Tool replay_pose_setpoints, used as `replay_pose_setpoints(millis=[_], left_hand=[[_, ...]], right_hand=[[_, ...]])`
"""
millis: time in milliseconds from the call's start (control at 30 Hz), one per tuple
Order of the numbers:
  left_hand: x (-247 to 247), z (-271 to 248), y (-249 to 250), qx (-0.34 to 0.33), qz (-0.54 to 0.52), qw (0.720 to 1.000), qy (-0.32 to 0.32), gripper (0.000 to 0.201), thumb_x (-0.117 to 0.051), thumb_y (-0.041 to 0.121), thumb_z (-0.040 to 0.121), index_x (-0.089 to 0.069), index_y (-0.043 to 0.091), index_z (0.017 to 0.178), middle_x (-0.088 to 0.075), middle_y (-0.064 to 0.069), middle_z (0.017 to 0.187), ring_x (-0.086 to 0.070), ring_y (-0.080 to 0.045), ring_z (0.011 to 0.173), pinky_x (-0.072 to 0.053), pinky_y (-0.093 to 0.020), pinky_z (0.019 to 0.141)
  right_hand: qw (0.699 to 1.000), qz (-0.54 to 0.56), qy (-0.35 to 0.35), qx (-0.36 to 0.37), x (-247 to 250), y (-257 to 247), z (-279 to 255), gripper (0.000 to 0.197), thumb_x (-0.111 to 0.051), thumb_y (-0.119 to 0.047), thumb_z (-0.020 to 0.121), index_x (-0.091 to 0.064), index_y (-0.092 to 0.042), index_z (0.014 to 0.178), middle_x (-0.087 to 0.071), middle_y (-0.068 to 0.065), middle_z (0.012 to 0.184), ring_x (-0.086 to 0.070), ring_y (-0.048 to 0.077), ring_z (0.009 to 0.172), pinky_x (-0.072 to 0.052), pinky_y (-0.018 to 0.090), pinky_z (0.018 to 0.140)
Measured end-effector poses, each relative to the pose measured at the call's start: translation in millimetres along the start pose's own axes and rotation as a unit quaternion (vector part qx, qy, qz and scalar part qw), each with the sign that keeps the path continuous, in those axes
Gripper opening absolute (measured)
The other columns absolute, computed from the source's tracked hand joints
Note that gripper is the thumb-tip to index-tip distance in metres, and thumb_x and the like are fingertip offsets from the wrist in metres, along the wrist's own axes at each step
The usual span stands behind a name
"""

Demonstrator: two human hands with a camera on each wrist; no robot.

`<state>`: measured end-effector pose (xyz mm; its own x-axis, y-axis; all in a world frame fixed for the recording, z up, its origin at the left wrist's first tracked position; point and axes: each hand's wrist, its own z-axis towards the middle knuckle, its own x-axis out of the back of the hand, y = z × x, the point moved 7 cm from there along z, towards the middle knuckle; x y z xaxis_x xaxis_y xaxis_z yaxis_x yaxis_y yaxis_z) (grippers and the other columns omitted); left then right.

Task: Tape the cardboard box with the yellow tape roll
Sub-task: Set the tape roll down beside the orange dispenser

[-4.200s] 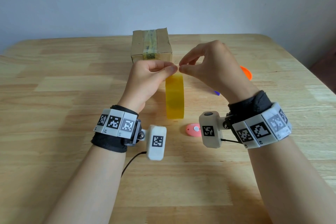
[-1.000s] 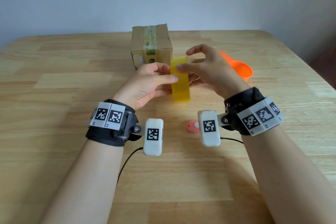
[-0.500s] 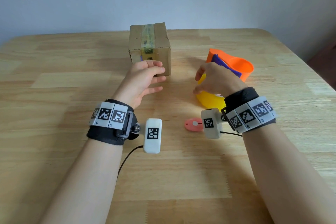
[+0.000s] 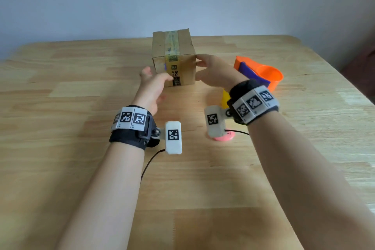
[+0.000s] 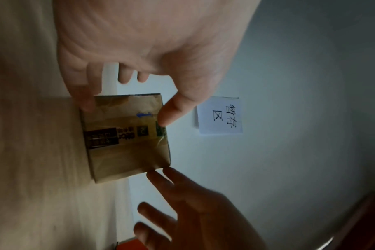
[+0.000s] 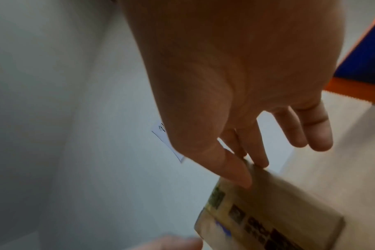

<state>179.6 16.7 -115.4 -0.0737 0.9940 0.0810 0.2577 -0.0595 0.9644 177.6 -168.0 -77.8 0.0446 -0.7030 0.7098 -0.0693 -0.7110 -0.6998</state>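
The cardboard box point(image 4: 174, 57) stands upright on the table, with an old strip of tape and a printed label down its front. My left hand point(image 4: 158, 75) is open with spread fingers just in front of the box's lower left. In the left wrist view the thumb point(image 5: 171, 111) and fingers straddle the box point(image 5: 126, 138). My right hand point(image 4: 199, 67) is open, and its straight fingertips point(image 6: 240, 175) touch the box's point(image 6: 268, 211) upper right corner. The yellow tape roll point(image 4: 225, 97) lies on the table, mostly hidden behind my right wrist.
An orange and purple plastic object point(image 4: 263, 75) sits to the right of the box. A small pink item point(image 4: 223, 138) lies under my right wrist camera. The wooden table point(image 4: 60, 148) reaches a pale wall, where a paper sign point(image 5: 219, 115) hangs.
Both hands held the yellow tape roll a second ago. The right hand laid it on the table, and both hands moved forward to the box.
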Motion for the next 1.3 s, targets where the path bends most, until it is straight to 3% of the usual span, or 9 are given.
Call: replay_pose_setpoints(millis=[133, 300, 500, 600, 767, 900, 1033, 1200, 1300], left_hand=[[2.9, -11.8, 1.3, 0.008, 0.007, 1.0, -0.022, 0.081, -0.068, 0.012, 0.089, -0.029, 0.026, 0.158, -0.045, 0.002, 0.144, -0.05, -0.024, 0.124, -0.052, -0.05, 0.103], [21.6, -30.5, -7.6, 0.023, 0.045, 0.999, 0.003, 0.077, -0.068, 0.016, 0.09, -0.028, 0.022, 0.156, -0.044, -0.002, 0.14, -0.048, -0.025, 0.12, -0.055, -0.048, 0.098], [28.7, -59.8, -14.3, 0.023, 0.076, 0.997, 0.012, 0.075, -0.069, 0.021, 0.089, -0.028, 0.02, 0.151, -0.04, -0.011, 0.148, -0.05, -0.027, 0.121, -0.055, -0.048, 0.098], [30.0, -68.4, -19.5, 0.03, 0.072, 0.997, 0.008, 0.078, -0.069, 0.021, 0.089, -0.023, 0.02, 0.153, -0.037, -0.012, 0.15, -0.046, -0.026, 0.123, -0.052, -0.049, 0.101], [27.1, -76.5, -28.5, 0.051, 0.062, 0.997, -0.003, 0.079, -0.068, 0.021, 0.09, -0.021, 0.021, 0.154, -0.035, -0.012, 0.152, -0.041, -0.025, 0.12, -0.049, -0.05, 0.102], [25.1, -76.9, -30.9, 0.06, 0.065, 0.996, -0.004, 0.078, -0.068, 0.022, 0.089, -0.021, 0.021, 0.152, -0.035, -0.012, 0.151, -0.04, -0.025, 0.119, -0.049, -0.049, 0.098], [22.1, -74.5, -32.4, 0.073, 0.055, 0.996, -0.003, 0.082, -0.069, 0.023, 0.088, -0.019, 0.023, 0.154, -0.034, -0.012, 0.152, -0.039, -0.026, 0.12, -0.049, -0.05, 0.097], [21.6, -70.1, -34.6, 0.082, 0.046, 0.996, 0.001, 0.083, -0.068, 0.021, 0.087, -0.018, 0.022, 0.153, -0.033, -0.013, 0.154, -0.039, -0.031, 0.137, -0.045, -0.055, 0.107], [22.1, -69.9, -35.8, 0.087, 0.048, 0.995, -0.006, 0.083, -0.068, 0.02, 0.088, -0.018, 0.022, 0.154, -0.033, -0.013, 0.155, -0.039, -0.031, 0.138, -0.047, -0.055, 0.106]], right_hand=[[0.999, 0.015, 0.017, -0.033, -11.5, -5.0, 0.6, 0.067, -0.056, -0.015, 0.089, -0.037, -0.018, 0.153, -0.065, 0.004, 0.132, -0.06, 0.024, 0.12, -0.053, 0.039, 0.099], [0.997, 0.054, 0.057, -0.028, -5.0, -0.1, -33.4, 0.044, -0.056, -0.016, 0.092, -0.053, -0.017, 0.136, -0.07, 0.001, 0.114, -0.063, 0.012, 0.088, -0.046, 0.02, 0.065], [0.999, 0.034, 0.003, -0.02, -10.8, 0.4, -80.8, 0.03, -0.064, -0.013, 0.092, -0.062, -0.016, 0.121, -0.071, 0.002, 0.112, -0.071, 0.024, 0.085, -0.062, 0.035, 0.067], [0.999, -0.033, -0.035, -0.024, -12.4, 6.3, -97.1, 0.033, -0.074, -0.009, 0.086, -0.066, -0.015, 0.118, -0.073, 0.008, 0.109, -0.07, 0.022, 0.078, -0.061, 0.032, 0.059], [0.973, -0.18, -0.13, -0.069, -24.7, 26.7, -126.9, 0.041, -0.081, -0.007, 0.079, -0.071, -0.008, 0.119, -0.068, 0.003, 0.071, -0.067, 0.017, 0.061, -0.063, 0.035, 0.071], [0.98, -0.137, -0.103, -0.1, -30.8, 38.6, -125.6, 0.038, -0.076, 0.003, 0.083, -0.068, -0.003, 0.12, -0.067, 0.008, 0.061, -0.064, 0.019, 0.049, -0.063, 0.038, 0.07], [0.988, -0.099, -0.054, -0.11, -31.7, 38.1, -114.2, 0.026, -0.072, 0.001, 0.084, -0.067, -0.004, 0.11, -0.073, 0.014, 0.064, -0.075, 0.033, 0.058, -0.066, 0.047, 0.07], [0.98, -0.177, 0.031, -0.081, -33.6, 24.1, -97.1, 0.026, -0.064, -0.003, 0.083, -0.066, -0.003, 0.109, -0.075, 0.017, 0.098, -0.074, 0.037, 0.089, -0.063, 0.044, 0.082], [0.974, -0.211, 0.039, -0.069, -33.9, 19.1, -90.6, 0.017, -0.06, -0.002, 0.089, -0.068, -0.003, 0.104, -0.074, 0.016, 0.101, -0.074, 0.035, 0.091, -0.061, 0.038, 0.078]])
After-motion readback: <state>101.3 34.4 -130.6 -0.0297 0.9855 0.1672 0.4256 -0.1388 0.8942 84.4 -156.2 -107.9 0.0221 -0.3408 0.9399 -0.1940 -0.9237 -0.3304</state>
